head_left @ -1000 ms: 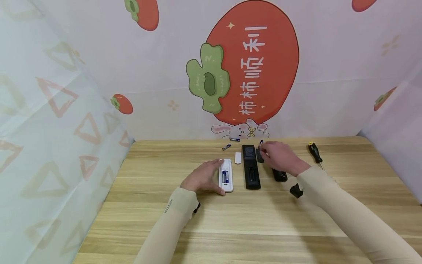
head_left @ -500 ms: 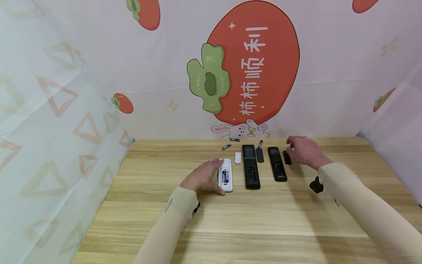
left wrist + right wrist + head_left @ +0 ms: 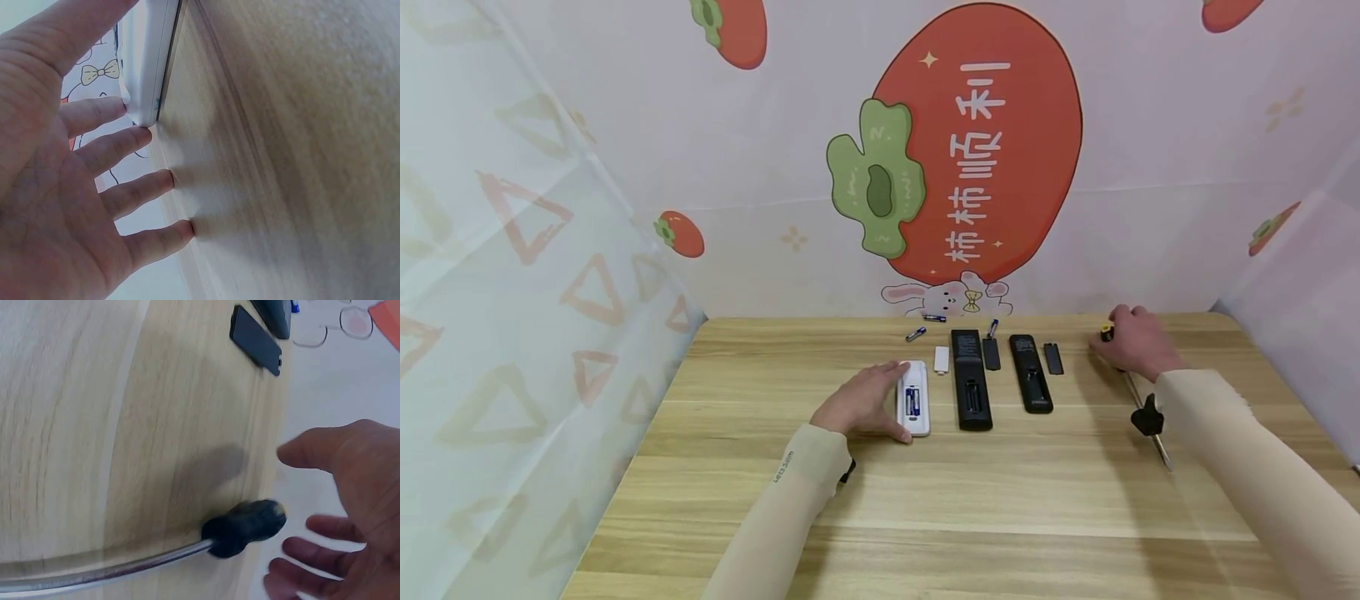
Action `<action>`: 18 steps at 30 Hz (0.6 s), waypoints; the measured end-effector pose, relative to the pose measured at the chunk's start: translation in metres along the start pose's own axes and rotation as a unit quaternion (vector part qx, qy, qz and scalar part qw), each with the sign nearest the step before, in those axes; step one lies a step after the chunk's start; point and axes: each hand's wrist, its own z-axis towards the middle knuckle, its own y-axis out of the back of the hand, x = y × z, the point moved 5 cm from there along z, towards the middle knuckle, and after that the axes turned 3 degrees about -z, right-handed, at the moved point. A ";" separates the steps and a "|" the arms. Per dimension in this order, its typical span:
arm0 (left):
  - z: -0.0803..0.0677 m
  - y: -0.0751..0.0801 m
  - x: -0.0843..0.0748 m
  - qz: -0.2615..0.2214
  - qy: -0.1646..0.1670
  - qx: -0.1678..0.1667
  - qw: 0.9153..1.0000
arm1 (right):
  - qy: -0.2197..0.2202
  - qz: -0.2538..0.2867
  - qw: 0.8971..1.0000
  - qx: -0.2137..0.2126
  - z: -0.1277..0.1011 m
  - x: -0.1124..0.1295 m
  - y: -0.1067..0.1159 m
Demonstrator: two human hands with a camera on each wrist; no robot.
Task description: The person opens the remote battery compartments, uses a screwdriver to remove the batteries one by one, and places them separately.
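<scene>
The screwdriver lies on the bench just under the right hand, whose spread, empty grip only the wrist view reveals, while the left hand rests flat-fingered against the white remote.

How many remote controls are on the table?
3. The white remote lies under the left hand, the long black remote is in the middle, and the shorter black remote is right of it. None looks hidden.
</scene>
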 end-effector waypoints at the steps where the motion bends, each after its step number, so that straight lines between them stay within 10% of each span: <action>1: 0.000 0.000 0.000 0.000 0.000 -0.001 1.000 | -0.006 0.003 1.000 0.012 0.000 -0.005 -0.001; 18: 0.002 -0.002 0.001 -0.009 0.010 0.000 1.000 | -0.036 0.006 0.997 0.072 -0.008 -0.029 -0.013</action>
